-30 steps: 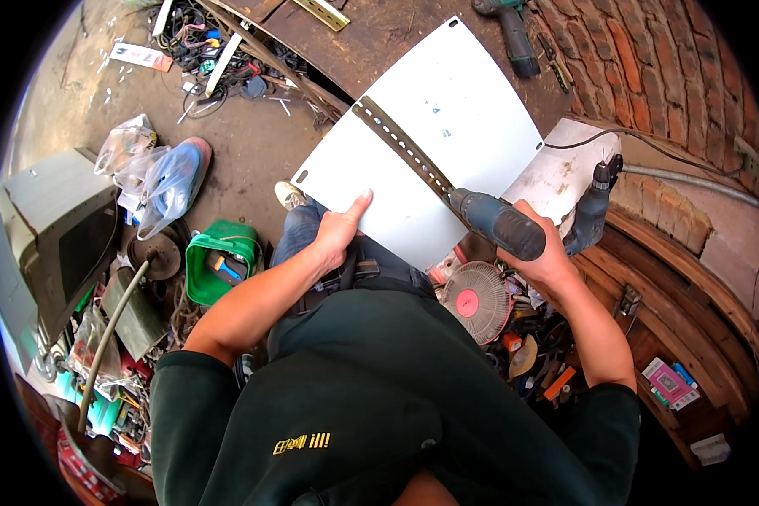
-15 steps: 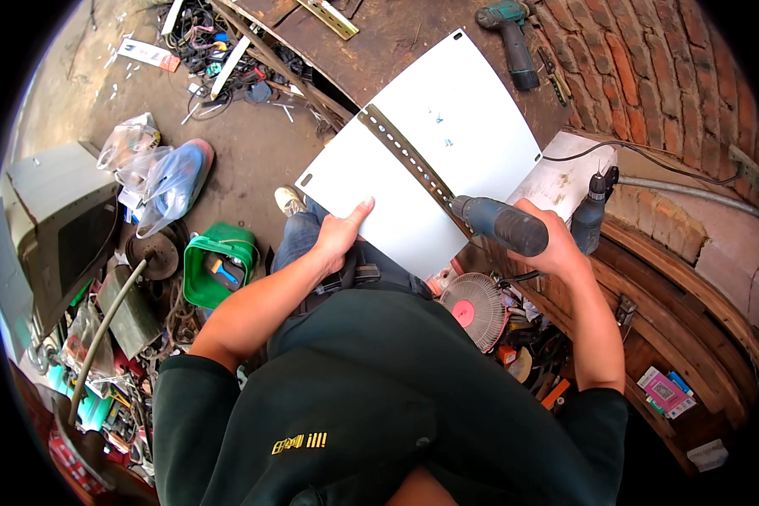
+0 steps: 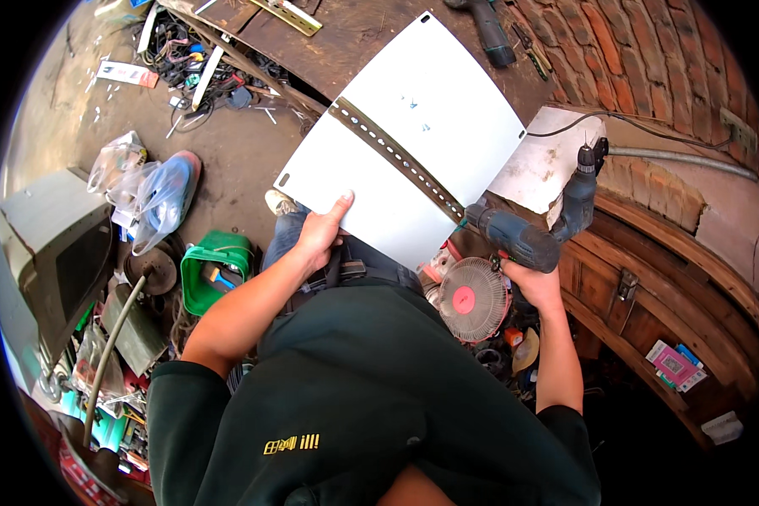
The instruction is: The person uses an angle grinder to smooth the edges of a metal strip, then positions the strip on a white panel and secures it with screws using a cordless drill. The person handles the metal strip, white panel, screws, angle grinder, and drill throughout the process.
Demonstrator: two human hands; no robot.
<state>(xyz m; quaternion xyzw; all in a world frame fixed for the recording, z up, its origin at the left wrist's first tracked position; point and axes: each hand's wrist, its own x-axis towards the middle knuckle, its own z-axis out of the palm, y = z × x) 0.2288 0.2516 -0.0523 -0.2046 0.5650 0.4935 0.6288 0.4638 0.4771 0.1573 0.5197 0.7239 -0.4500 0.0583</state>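
A white sheet panel [image 3: 472,105] with slotted corners lies tilted in front of me, partly over the wooden table. Across it runs a perforated metal strip [image 3: 390,154]. My left hand [image 3: 320,234] grips the panel's near left edge, thumb on top and fingers underneath. In my right hand [image 3: 535,284] is a dark power drill [image 3: 514,236], held by its handle. The drill's front end is at the strip's near right end, by the panel's edge; whether the bit touches is too small to tell. A few bluish marks show on the panel's far half.
A second drill [image 3: 577,201] stands at the right by a white board [image 3: 538,173]. Another drill [image 3: 489,35] lies on the table [image 3: 358,51] beside the brick wall [image 3: 632,59]. Below are a fan [image 3: 472,299] and a green bucket [image 3: 215,274]; cables [image 3: 177,63] pile at far left.
My right hand has brought the drill nearer me along the strip, to its near right end. My left hand keeps hold of the panel. The whole view has shifted slightly.
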